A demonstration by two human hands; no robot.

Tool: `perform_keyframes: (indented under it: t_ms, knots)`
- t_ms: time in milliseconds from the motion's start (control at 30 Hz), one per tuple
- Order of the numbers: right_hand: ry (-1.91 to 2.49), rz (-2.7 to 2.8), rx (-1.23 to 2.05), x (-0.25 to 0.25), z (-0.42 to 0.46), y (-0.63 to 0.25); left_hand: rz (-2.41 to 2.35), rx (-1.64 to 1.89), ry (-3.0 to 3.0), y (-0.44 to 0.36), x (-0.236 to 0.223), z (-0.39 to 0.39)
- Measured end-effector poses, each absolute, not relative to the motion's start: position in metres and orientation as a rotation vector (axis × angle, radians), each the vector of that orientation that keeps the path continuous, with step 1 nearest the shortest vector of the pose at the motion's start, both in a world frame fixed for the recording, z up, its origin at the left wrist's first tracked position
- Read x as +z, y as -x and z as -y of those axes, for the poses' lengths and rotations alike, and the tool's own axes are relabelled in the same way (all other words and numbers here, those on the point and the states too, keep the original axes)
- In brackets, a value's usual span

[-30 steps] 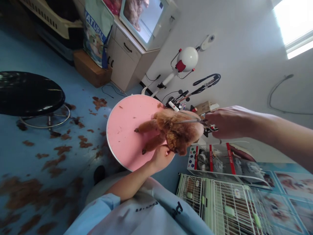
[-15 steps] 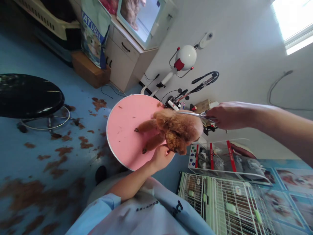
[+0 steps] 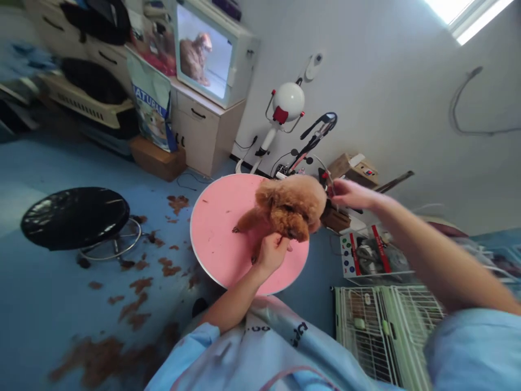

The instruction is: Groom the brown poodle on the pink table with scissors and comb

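A curly brown poodle (image 3: pixel 299 195) is on the round pink table (image 3: pixel 211 239), its head turned toward me. My left hand (image 3: pixel 272 252) is closed under its muzzle, pinching at the chin; the fingertips are partly hidden by the fur. Beside the head, on the right, my right hand (image 3: pixel 352 194) grips a pair of scissors (image 3: pixel 325 171). Their thin blades point up and away, apart from the coat. Whether the blades are spread I cannot tell.
A black stool (image 3: pixel 75 217) stands left of the table, with brown hair clippings (image 3: pixel 140 285) on the blue floor. Behind are a cabinet (image 3: pixel 201 136), a white lamp-like device (image 3: pixel 288 100) and a glass-fronted box (image 3: pixel 205 49) with a dog inside. Wire cages (image 3: pixel 362 331) stand at lower right.
My right hand has swung the scissors from lying level across the top of the dog's head to upright at its right side. My left hand stays at the chin. The camera view has shifted.
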State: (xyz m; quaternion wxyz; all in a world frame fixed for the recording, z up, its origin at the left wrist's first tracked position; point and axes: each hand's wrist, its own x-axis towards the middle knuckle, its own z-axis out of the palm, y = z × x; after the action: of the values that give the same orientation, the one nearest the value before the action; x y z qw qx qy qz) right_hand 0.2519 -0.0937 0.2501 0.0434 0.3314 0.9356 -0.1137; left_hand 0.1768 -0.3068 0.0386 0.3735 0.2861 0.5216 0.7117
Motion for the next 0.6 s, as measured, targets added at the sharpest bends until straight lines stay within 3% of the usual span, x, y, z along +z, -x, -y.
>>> perform_keyframes:
  t_ms: [133, 200, 333, 433, 600]
  knots:
    - [-1.558, -2.837, -1.21, 0.144, 0.147, -0.326, -1.352, 1.848, -0.747, -0.169, 0.056, 0.293]
    - [-1.735, -2.574, -1.598, 0.077, 0.18, -0.352, -1.366, 1.87, -0.771, -0.168, 0.064, 0.287]
    - [-1.695, -2.227, -1.795, -0.022, 0.235, -0.364, -1.409, 1.866, -0.768, -0.169, 0.079, 0.281]
    - [-1.242, -2.239, -1.774, -0.036, 0.249, -0.344, -1.482, 1.826, -0.75, -0.173, 0.089, 0.281]
    - [-0.65, -2.02, -1.74, 0.015, 0.233, -0.305, -1.637, 1.775, -0.804, -0.178, 0.1, 0.28]
